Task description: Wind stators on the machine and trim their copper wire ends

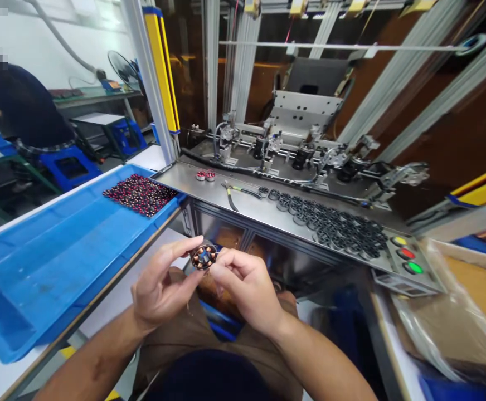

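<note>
A small round stator wound with copper wire (pixel 203 257) is held up in front of me, over my lap. My left hand (pixel 163 287) pinches its left rim between thumb and fingers. Fingertips of my right hand (pixel 245 284) grip its right edge. Both hands are closed on this one part. A blue tray (pixel 38 267) at my left carries a patch of similar wound stators (pixel 140 193) at its far end.
A steel machine shelf (pixel 251 206) bears two wound stators (pixel 205 175), wire cutters (pixel 237 192) and several dark unwound cores (pixel 335 223). Yellow, red and green buttons (pixel 406 253) sit at its right end. A plastic bag (pixel 447 317) lies right. A person sits far left.
</note>
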Available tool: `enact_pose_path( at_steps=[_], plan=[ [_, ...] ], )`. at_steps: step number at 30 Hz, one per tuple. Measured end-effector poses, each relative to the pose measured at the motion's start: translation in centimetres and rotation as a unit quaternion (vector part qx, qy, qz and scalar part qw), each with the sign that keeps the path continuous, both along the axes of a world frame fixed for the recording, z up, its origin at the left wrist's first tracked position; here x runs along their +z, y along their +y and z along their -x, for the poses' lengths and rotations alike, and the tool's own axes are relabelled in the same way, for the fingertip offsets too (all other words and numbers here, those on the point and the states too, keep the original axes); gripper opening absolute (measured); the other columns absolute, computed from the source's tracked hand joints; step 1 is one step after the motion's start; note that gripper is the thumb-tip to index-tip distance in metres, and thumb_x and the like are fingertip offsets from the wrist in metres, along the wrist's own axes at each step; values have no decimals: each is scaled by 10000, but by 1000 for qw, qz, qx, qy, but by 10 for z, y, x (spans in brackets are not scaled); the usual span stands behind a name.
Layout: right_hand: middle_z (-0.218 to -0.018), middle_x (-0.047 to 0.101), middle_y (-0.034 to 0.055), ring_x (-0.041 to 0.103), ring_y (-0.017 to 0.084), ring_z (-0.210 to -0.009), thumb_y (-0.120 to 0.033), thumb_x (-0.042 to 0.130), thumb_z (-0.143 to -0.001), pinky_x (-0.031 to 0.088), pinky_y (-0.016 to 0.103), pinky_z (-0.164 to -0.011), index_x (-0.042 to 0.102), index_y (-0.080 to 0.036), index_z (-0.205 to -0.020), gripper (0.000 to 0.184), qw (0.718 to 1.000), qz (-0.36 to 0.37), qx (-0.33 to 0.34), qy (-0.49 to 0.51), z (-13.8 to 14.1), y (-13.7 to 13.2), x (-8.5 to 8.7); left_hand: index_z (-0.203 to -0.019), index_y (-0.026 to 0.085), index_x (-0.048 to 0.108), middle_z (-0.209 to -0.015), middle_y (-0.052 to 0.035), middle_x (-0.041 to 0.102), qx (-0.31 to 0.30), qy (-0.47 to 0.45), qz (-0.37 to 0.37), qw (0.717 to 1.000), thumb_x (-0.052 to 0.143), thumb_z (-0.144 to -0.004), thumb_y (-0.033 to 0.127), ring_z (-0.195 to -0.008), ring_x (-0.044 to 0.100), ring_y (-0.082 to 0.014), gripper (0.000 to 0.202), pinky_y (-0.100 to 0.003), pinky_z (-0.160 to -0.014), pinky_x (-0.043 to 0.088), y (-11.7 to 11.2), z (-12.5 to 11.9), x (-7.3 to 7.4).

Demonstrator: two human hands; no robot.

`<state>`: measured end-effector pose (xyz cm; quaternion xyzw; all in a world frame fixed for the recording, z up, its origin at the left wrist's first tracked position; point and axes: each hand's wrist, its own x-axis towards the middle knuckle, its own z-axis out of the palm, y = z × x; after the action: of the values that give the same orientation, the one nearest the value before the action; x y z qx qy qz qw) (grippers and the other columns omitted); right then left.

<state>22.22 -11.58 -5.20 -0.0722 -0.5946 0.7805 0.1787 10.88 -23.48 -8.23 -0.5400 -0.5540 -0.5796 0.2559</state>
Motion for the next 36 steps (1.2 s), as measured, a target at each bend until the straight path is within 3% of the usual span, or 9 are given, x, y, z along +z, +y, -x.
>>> enact_pose_path(
  at_steps=[4,6,8,14,20,24,27,30,36],
  plan=[
    [-529,545,-37,470,92,-468,-395,751,-753,379,249,-512,584,-181,-604,310,984,82,156,22,-10,23,-7,-1444,328,377,-1162,-56,716,-77,-102,-36,991,781,-631,-39,-945,698,-212,980,-362,-811,594,-1,-18,6],
    [-569,581,-15,507,100,-499,-352,778,-723,399,256,-528,624,-170,-606,266,956,49,289,33,-14,35,-17,-1433,297,390,-1124,-64,720,-111,-164,-41,979,778,-652,-27,-958,694,-211,930,-360,-822,594,-2,-23,10],
    [-633,622,9,551,104,-548,-279,822,-673,421,245,-535,677,-149,-649,196,934,9,356,17,-16,39,-28,-1419,278,409,-1091,-64,715,-115,-178,-51,976,786,-655,-12,-978,687,-210,900,-360,-847,589,-3,-23,14],
    [-657,693,7,635,101,-527,-333,878,-616,511,205,-508,639,-142,-772,344,975,160,155,-3,-6,-6,-42,-1295,292,542,-1003,-17,652,-43,-81,-14,996,804,-595,-36,-959,666,-195,816,-368,-878,569,-2,-3,13],
    [-538,685,0,603,100,-399,-271,884,-607,508,179,-394,587,-142,-688,334,973,218,78,-21,2,-25,-30,-1123,246,622,-1006,-31,651,21,-72,43,996,826,-598,23,-931,669,-204,605,-378,-844,591,2,3,8],
    [-475,648,-35,542,67,-333,-323,863,-636,439,134,-327,645,-137,-780,321,970,204,113,-67,-8,-16,-32,-1307,267,516,-1012,-30,683,-50,-144,1,988,816,-601,-8,-931,681,-192,815,-334,-820,591,8,-1,12],
    [-515,663,-29,582,77,-381,-298,876,-612,474,154,-378,669,-134,-795,321,970,166,155,-85,-17,-3,-29,-1367,270,453,-1070,-50,702,-131,-229,-1,965,798,-639,-12,-974,693,-193,853,-318,-840,591,8,-4,16],
    [-593,692,-4,617,91,-446,-339,865,-634,498,184,-444,675,-138,-832,340,984,124,115,-54,-20,14,-19,-1368,297,441,-1154,-69,708,-199,-287,42,936,730,-731,-10,-978,710,-172,764,-304,-878,586,2,-8,15],
    [-503,584,-41,484,45,-409,-373,755,-781,384,173,-438,590,-151,-650,305,995,68,55,-49,-17,15,2,-1392,332,421,-1256,-101,675,-266,-328,101,901,671,-792,-9,-1044,703,-194,734,-300,-881,596,-6,-18,8]
  ],
)
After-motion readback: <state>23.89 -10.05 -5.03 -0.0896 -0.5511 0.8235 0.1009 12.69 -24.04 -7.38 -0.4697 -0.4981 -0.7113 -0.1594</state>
